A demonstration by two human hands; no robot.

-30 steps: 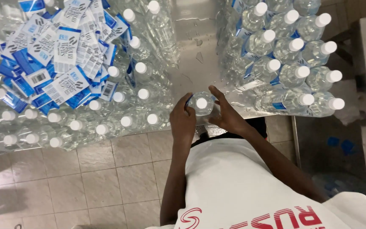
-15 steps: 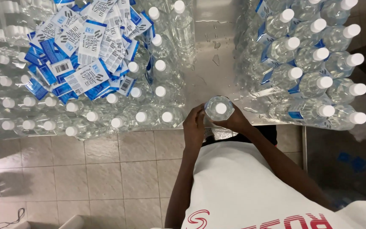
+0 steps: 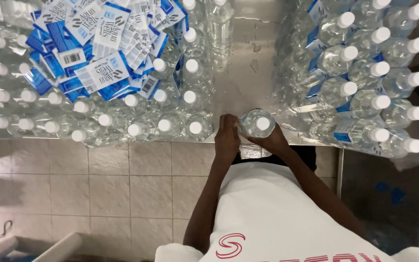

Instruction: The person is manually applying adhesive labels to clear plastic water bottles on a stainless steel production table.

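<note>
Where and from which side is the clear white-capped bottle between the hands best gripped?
Probably around the body of the clear plastic water bottle with the white cap, from both sides. It stands upright on the steel table, cap up, sides free. The left hand and right hand already flank it there.

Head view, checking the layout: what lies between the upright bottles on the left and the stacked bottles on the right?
A wet strip of bare steel table, and at its near end the bottle in both hands.
</note>
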